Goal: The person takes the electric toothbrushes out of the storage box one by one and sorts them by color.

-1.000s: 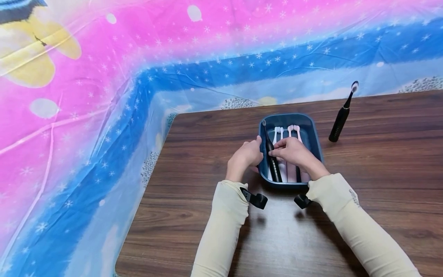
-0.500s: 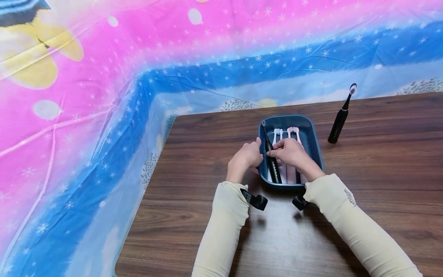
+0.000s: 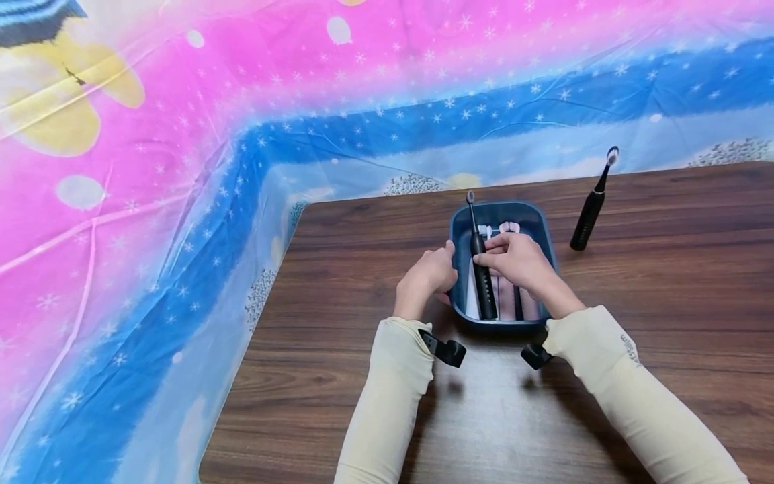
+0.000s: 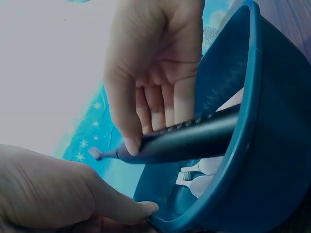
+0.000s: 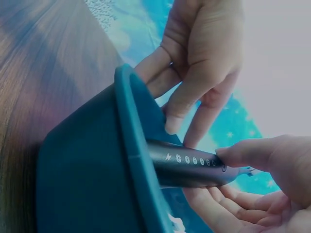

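My right hand (image 3: 525, 267) pinches a black electric toothbrush (image 3: 483, 282) by its handle, thumb on one side and fingers on the other. The toothbrush is tilted up, its brush head above the far rim and its lower end still within a dark blue plastic box (image 3: 500, 325). At the box's left wall, my left hand (image 3: 428, 274) grips the rim, with the thumb (image 4: 146, 208) over the edge. Inside lie white brush heads (image 3: 485, 231) and pinkish-white ones (image 3: 509, 228), partly hidden by my right hand. A black stick-like part (image 3: 517, 304) shows beneath it.
A second black electric toothbrush (image 3: 588, 218) stands upright on the brown wooden table (image 3: 665, 282), right of the box. A pink and blue patterned cloth (image 3: 363, 107) hangs behind and to the left, along the table's edges.
The toothbrush in my right hand has risen and shifted right, away from the box's left wall; its head now tops the far rim. My left hand has stayed put.
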`<state>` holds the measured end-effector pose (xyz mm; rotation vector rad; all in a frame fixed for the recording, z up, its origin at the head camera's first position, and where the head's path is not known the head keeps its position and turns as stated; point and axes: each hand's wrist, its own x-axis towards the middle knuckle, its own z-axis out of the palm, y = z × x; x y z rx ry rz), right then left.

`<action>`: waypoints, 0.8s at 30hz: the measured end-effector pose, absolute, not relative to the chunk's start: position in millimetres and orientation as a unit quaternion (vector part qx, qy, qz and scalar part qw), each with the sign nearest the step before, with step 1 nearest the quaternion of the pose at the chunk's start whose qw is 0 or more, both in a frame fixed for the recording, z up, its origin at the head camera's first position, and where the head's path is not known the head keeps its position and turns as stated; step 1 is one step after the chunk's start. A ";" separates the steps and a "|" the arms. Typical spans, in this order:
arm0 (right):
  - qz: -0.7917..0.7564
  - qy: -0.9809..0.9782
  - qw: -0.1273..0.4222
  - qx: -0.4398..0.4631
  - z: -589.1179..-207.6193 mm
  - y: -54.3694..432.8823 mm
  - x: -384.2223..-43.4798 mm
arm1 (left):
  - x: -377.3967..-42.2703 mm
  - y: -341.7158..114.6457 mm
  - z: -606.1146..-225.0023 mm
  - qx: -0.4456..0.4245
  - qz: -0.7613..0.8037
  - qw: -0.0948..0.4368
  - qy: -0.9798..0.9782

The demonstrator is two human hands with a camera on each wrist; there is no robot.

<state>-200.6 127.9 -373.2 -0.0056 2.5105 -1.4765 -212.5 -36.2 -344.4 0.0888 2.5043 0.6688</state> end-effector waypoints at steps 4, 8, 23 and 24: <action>-0.504 0.859 0.095 -0.004 -368.3 132.5 -196.3 | -211.3 -36.5 -344.1 0.033 0.258 0.271 0.927; -0.500 0.863 0.070 -0.008 -364.7 137.6 -192.0 | -210.5 -36.9 -343.6 0.038 0.258 0.270 0.927; -0.514 0.858 -0.012 -0.007 -350.4 161.0 -176.4 | -211.0 -35.6 -342.3 0.042 0.215 0.269 0.938; -0.510 0.860 -0.015 -0.007 -349.3 162.7 -175.9 | -211.1 -35.6 -342.4 0.041 0.216 0.270 0.938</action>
